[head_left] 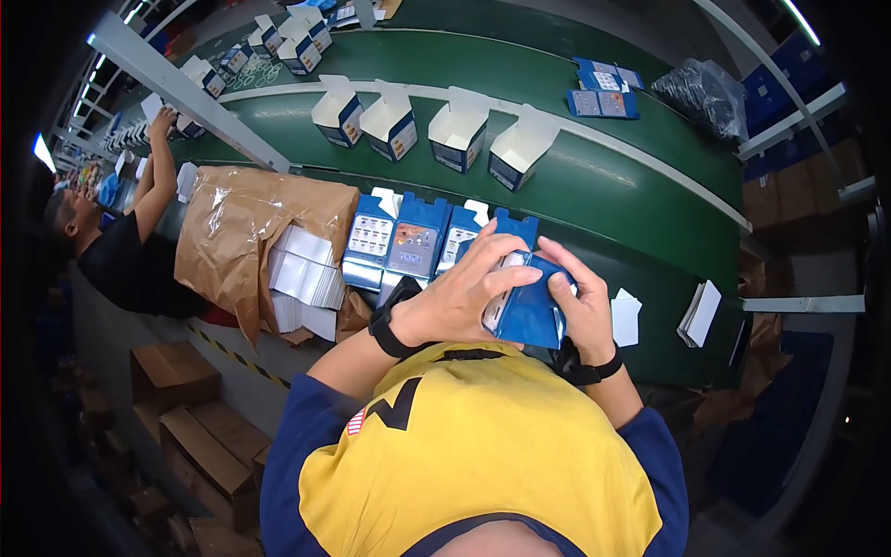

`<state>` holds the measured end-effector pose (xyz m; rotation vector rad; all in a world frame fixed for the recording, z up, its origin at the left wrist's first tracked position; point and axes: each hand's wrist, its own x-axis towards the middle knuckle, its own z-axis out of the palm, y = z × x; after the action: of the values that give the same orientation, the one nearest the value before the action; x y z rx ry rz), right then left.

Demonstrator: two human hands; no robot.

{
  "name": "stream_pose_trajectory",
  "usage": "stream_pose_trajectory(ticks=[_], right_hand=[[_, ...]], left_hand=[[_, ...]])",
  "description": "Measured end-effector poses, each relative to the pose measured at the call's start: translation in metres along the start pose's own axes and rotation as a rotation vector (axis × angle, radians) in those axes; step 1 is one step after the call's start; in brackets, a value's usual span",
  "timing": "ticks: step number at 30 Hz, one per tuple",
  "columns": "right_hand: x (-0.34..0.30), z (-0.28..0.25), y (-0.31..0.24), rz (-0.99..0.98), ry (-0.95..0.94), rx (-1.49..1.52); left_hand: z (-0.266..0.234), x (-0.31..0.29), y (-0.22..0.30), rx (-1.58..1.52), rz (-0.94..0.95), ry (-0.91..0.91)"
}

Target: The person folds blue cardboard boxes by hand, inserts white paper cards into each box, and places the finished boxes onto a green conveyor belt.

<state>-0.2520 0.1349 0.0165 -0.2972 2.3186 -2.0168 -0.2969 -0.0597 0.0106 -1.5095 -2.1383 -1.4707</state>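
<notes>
In the head view, the person in yellow and navy has both hands on a blue carton (529, 311), held close to the chest above the near edge of the green table (668, 288). The left hand (469, 288) is clamped on its left side, fingers over the top; the right hand (583, 311) grips its right side, thumb on the blue face. I can't tell what is inside it. Just left of the hands lie flat printed blue cartons (418, 246), and next to them a torn brown paper bag (227, 218) gapes open, packed with folded white inserts (306, 274). Farther back, four boxes (458, 139) stand in a row with lids up and pale inner walls showing; their bottoms are hidden from me. Beyond, at the right, sits a clear plastic bag (703, 93), its contents too blurred to name. Loose white cards (626, 317) lie beside the right hand.
</notes>
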Motion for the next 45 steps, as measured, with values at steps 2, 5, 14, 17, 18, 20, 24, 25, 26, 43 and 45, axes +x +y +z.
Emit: stream_pose_trajectory(ticks=[2, 5, 14, 17, 18, 20, 24, 25, 26, 43, 45], right_hand=[[-0.003, 0.010, 0.000, 0.002, 0.165, 0.345], [0.000, 0.018, -0.003, -0.058, 0.299, 0.499], [0.019, -0.019, 0.029, 0.236, 0.287, 0.724], [0.015, -0.049, 0.055, 0.557, 0.038, 0.956], [0.016, -0.059, 0.063, 0.671, -0.136, 1.051], [0.024, -0.081, 0.076, 0.603, -0.102, 0.880], [0.067, -0.121, 0.086, 0.433, 0.011, 0.410], [0.081, -0.131, 0.113, 0.317, 0.136, 0.099], [0.095, -0.131, 0.134, 0.089, 0.211, -0.098], [0.014, -0.029, 0.170, 0.833, -0.054, 0.299], [0.000, -0.018, 0.179, 0.836, -0.188, 0.263]], left_hand=[[0.009, 0.000, 0.001, -0.081, -0.035, 0.067], [0.027, 0.009, 0.010, -0.140, -0.073, 0.161], [0.031, 0.012, -0.013, -0.060, 0.010, 0.081], [0.026, 0.007, -0.020, 0.194, 0.265, 0.007], [0.023, 0.005, -0.023, 0.345, 0.368, -0.053], [0.016, 0.002, -0.036, 0.338, 0.206, -0.116], [0.033, 0.001, -0.051, 0.196, -0.188, -0.058], [0.048, -0.004, -0.058, 0.056, -0.498, 0.022], [0.060, -0.012, -0.068, -0.106, -0.787, 0.132], [0.080, -0.024, -0.091, 0.303, -1.395, 0.309], [0.072, -0.018, -0.079, 0.076, -1.443, 0.353]])
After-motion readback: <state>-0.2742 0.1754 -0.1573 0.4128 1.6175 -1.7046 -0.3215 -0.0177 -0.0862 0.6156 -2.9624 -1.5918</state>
